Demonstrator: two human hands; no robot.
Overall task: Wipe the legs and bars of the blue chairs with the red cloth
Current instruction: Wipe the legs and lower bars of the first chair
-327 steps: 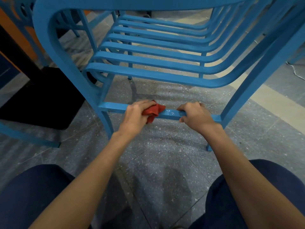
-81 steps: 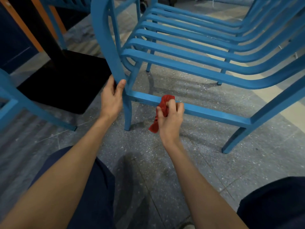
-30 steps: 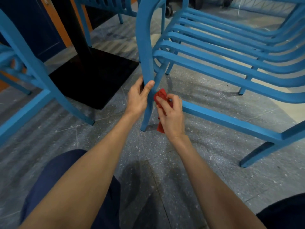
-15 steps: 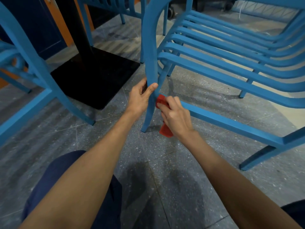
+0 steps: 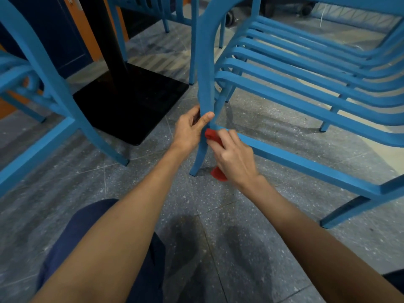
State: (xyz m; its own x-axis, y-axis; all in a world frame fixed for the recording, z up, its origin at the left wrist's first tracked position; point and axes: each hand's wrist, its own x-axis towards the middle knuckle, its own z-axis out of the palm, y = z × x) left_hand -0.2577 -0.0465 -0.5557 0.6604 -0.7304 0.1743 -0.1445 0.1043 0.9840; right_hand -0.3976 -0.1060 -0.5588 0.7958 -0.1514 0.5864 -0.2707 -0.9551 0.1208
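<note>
Head view: red cloth was bunched in the right hand, pressed against the joint where the lower bar met the front leg of the blue chair; a loose tail of the cloth hung out below the palm, near the foot of that leg. Right fingers were curled tight round the cloth, knuckles up, back of the hand to the camera. Left hand gripped the same leg just above the cloth, thumb laid across the front face and the other fingers wrapped round the far side, partly hidden. Both hands sat nearly touching, leg between them. Chair stood upright on the speckled grey floor, seat slats running off to the right, bar sloping toward the right front leg. Left of the leg: black square table base with its dark post rising from it. Further left, a second blue chair, only partly in frame. More blue chair legs showed behind the table base. Bottom left, the person's knee in dark blue trousers, both bare forearms reaching forward over it
</note>
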